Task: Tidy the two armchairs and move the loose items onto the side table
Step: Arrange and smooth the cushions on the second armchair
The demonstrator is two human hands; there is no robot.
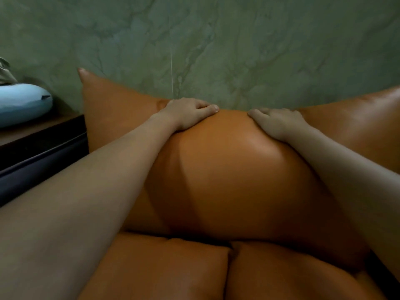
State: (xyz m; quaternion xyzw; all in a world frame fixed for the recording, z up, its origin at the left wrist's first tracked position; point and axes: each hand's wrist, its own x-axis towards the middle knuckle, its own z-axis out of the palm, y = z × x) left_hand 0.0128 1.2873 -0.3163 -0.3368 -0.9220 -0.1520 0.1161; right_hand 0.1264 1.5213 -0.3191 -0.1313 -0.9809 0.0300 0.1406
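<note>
Big orange cushion [227, 169], smooth glossy leather-look, puffed out in the middle with a bright sheen patch right of center and soft creases down its left side. It stands upright on the armchair's two seat cushions [162, 267], same orange, split by a dark seam, and it sits in front of a green marbled wall [216, 40]. Left hand [190, 113] and right hand [277, 122] both grip the cushion's top edge, near each other: fingers curled over the top, left thumb lying along the front face, palms pressing dents into the surface. Behind it is another orange cushion [112, 109] with a pointed corner sticking up at left; more shiny orange leather shows at right, but I cannot tell if it is the same piece. The dark wooden side table [43, 135] is at far left, just beside the chair, and a pale blue rounded object [21, 102] sits on it; its small dark mark is unreadable.
</note>
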